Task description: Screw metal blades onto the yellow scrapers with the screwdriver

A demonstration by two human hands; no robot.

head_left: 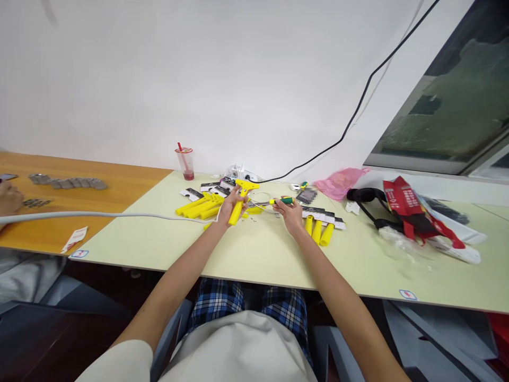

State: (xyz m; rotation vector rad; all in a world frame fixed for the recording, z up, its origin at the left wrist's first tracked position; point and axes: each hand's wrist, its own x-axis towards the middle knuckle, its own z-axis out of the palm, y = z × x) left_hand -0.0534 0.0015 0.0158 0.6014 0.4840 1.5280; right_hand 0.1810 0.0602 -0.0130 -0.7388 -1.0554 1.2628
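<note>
My left hand is wrapped round the handle of a yellow T-shaped scraper, its wide head pointing away from me. In my right hand is a screwdriver with a green and yellow handle, its shaft aimed left toward the scraper. The tip is too small to make out. Tiny loose pieces lie on the table between my hands. Beside my left hand rests a pile of yellow scrapers with black and white cards. A few more yellow scrapers lie right of my right hand.
A plastic cup with a red straw stands at the back left. Headphones, a red bag and pink plastic lie right. A white cable crosses from the left. Another person's hand is by grey pieces.
</note>
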